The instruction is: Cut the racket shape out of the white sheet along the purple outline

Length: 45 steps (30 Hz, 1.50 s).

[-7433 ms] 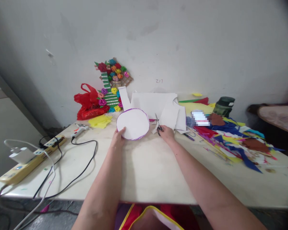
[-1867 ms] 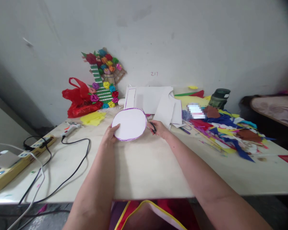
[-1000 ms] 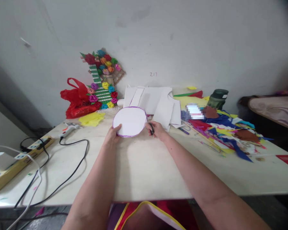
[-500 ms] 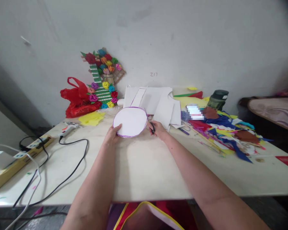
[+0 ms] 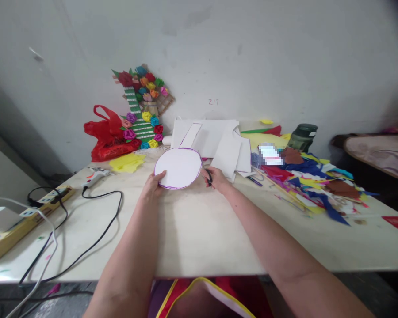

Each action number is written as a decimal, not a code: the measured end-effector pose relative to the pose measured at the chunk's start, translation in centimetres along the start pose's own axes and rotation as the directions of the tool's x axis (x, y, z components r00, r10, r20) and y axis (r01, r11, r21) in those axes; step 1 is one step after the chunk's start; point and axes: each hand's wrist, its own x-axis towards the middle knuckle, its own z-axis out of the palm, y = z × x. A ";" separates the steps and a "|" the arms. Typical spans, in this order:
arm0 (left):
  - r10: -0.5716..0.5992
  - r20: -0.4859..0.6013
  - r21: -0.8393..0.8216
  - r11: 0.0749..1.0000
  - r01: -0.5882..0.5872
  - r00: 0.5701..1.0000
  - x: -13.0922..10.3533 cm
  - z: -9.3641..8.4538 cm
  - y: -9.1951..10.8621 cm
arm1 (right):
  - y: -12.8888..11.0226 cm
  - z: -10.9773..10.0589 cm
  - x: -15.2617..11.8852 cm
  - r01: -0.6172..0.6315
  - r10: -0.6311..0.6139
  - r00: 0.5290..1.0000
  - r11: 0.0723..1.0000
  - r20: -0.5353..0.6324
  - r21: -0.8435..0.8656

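A white cardboard disc (image 5: 179, 168) with a purple line round its edge is held up above the table. My left hand (image 5: 155, 182) grips its left side, thumb on top and fingers underneath. At the disc's right edge my right hand (image 5: 216, 179) is closed round a pair of scissors (image 5: 208, 177) with dark handles. The blades meet the rim of the disc and are hard to make out. Behind the disc lie white cardboard sheets (image 5: 227, 152) with cut edges, and a narrow white strip (image 5: 190, 135) marked in purple.
Paper flowers on a green striped stand (image 5: 142, 128) and a red plastic bag (image 5: 108, 137) are at the back left. A glue gun (image 5: 95, 179) and power strip (image 5: 29, 214) with cords lie left. Colourful scraps (image 5: 318, 181), a pen (image 5: 254, 181) and a dark bottle (image 5: 301, 138) are right.
The disc and both hands have shifted very slightly to the left. My left hand still holds the disc and my right hand still holds the scissors at its edge.
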 end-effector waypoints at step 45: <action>0.015 0.058 0.061 0.998 -0.019 0.998 0.1 -0.9 0.4 | 0.0 -1.3 -0.4 -0.027 0.005 0.991 0.986 0.136 0.163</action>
